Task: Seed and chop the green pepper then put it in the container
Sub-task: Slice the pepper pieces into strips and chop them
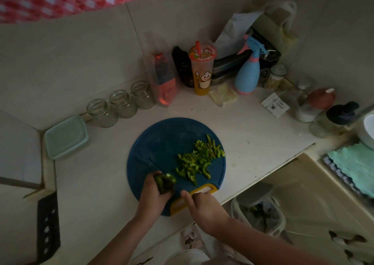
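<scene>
Nearest you, at the near edge of the blue cutting board (159, 135), your left grip (153, 193) pinches the last uncut pepper piece (164, 183). Your right grip (204, 206) curls round what seems a knife (155, 165), dim here. You look to be late in chopping: next, slice thinly, fingertips tucked. Beyond lie cut strips (200, 159). Far left on the pale table (253, 135) waits the container (66, 137).

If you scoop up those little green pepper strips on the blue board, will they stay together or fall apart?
They'd probably scatter: the pepper strips lie as many loose, separate pieces on the cutting board. They look thin and curved, so they're likely light and slightly bendy.
</scene>
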`<state>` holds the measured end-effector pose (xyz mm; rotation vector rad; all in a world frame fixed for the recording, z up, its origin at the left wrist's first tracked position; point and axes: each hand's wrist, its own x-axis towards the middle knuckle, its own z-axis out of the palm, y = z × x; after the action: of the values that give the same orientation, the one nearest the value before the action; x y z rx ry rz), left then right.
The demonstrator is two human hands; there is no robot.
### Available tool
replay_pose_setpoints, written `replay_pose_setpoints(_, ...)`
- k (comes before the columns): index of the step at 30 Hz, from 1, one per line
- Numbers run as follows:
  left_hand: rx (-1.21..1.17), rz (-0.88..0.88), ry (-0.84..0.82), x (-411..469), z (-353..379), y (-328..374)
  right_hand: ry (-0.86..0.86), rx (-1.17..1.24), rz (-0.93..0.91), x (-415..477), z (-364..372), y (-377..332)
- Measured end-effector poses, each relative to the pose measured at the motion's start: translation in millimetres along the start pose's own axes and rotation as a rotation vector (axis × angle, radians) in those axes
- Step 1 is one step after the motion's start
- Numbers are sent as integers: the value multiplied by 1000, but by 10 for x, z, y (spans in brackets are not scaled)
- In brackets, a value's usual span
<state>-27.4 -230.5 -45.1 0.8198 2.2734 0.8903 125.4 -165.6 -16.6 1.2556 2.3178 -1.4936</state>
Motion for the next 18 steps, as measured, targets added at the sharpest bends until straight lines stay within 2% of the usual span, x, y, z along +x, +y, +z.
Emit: replay_pose_setpoints(18,-44,-40,-4,57,41,-4,-22,-10,47,12,-20,-53)
